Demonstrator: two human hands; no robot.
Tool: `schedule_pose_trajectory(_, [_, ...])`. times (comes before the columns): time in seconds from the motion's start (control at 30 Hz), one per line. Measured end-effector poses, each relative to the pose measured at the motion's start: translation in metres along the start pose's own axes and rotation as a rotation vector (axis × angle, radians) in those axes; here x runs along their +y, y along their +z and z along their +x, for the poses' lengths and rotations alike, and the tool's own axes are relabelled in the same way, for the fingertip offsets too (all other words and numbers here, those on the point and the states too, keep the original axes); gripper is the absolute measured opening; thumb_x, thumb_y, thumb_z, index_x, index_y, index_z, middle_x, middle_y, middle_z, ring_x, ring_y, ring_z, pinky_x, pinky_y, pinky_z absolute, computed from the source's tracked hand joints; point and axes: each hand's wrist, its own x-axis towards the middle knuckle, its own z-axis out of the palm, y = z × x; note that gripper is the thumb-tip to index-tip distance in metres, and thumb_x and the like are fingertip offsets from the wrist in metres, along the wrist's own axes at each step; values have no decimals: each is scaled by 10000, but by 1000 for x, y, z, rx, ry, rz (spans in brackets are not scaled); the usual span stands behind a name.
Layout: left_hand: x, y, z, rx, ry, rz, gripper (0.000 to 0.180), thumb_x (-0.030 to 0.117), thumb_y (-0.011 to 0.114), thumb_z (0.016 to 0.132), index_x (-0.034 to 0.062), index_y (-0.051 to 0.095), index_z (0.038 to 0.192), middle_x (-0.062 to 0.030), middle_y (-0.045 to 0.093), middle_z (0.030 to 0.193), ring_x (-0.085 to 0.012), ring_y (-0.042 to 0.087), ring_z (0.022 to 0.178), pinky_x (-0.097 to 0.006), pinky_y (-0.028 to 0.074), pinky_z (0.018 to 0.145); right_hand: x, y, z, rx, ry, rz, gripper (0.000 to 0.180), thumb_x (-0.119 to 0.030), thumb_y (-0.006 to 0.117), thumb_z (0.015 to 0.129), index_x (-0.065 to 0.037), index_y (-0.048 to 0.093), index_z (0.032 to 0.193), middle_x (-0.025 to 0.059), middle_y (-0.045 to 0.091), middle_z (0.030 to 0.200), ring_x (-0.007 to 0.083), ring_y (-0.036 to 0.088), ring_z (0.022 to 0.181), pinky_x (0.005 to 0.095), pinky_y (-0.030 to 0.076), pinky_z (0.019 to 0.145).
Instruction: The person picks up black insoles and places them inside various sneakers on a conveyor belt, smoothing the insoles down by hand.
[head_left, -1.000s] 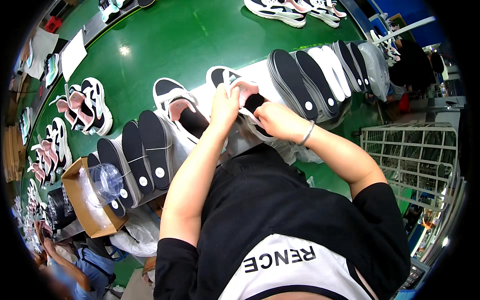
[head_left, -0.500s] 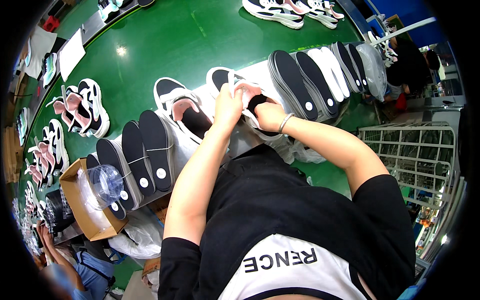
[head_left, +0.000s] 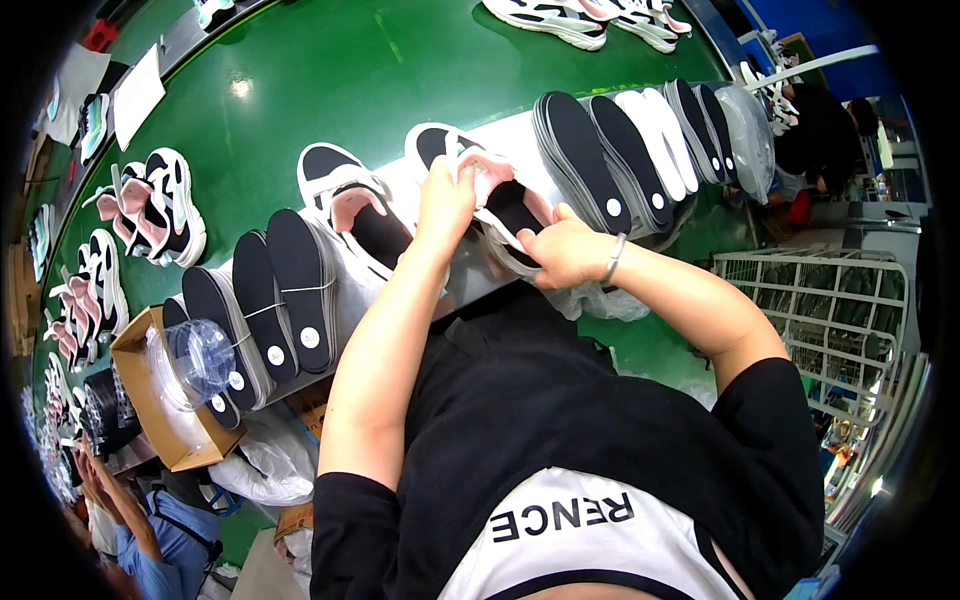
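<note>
A white, black and pink sneaker (head_left: 430, 145) lies in front of me, its toe pointing away and its opening facing up. My left hand (head_left: 447, 205) is closed at its pink tongue (head_left: 490, 172). At the heel, my right hand (head_left: 570, 248) grips the collar, thumb on the inner edge and fingers hidden behind. A black insole (head_left: 515, 208) shows inside. Left of it sits a matching sneaker (head_left: 335, 180), untouched. Banded black insole stacks (head_left: 302, 285) stand to its left; more black insoles (head_left: 578, 150) and white insoles (head_left: 660, 140) lie to the right.
A cardboard box (head_left: 142, 400) with clear plastic pieces (head_left: 205, 355) stands at the left. More sneakers (head_left: 170, 205) rest on the green table (head_left: 330, 80), others at its far side. A white wire rack (head_left: 820, 310) is at the right. Another person (head_left: 160, 540) works at lower left.
My right hand has come out of the shoe's opening and back to the heel collar. The insole inside shows more. My left hand stays at the tongue.
</note>
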Motion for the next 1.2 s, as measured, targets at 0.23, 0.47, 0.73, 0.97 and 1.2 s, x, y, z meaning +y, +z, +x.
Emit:
schedule_pose_trajectory(0.23, [25, -10, -12, -23, 91, 83, 382, 227, 521, 794, -25, 401, 1056, -259, 557, 887, -379, 549, 873, -393, 427, 731, 1, 13, 9, -75, 145, 18, 281, -81, 481, 671, 29, 553, 920, 140, 615, 880, 292, 590, 870, 725, -1, 848])
schedule_pose_trajectory(0.47, [57, -48, -82, 143, -65, 511, 635, 262, 632, 740, 1, 300, 1215, -146, 581, 738, -262, 593, 664, -338, 462, 587, -2, 17, 5, 68, 7, 152, 357, -90, 466, 657, 44, 473, 988, 180, 607, 766, 322, 600, 762, 622, 247, 829])
schedule_pose_trajectory(0.73, [49, -26, -31, 51, -346, 647, 639, 310, 593, 690, -25, 329, 1166, -183, 584, 662, -364, 582, 665, -437, 448, 611, 24, -24, 13, 329, -474, 409, 322, -268, 476, 807, -69, 506, 1057, 111, 584, 764, 291, 568, 774, 590, 214, 892])
schedule_pose_trajectory(0.97, [37, -55, 58, 347, -113, 644, 382, 199, 574, 685, 4, 414, 972, -181, 564, 671, -352, 565, 644, -418, 434, 609, 182, -90, 53, 1031, -292, 601, 171, -161, 524, 753, -32, 586, 846, 152, 589, 845, 317, 551, 812, 388, 445, 717])
schedule_pose_trajectory(1.2, [39, -113, 117, 603, 77, 634, 591, 46, 521, 716, 28, 290, 1260, -216, 534, 981, -319, 539, 832, -374, 418, 760, 337, -139, 107, 1192, 278, 316, 148, -105, 539, 691, -49, 578, 823, 149, 557, 851, 318, 542, 825, 404, 458, 711])
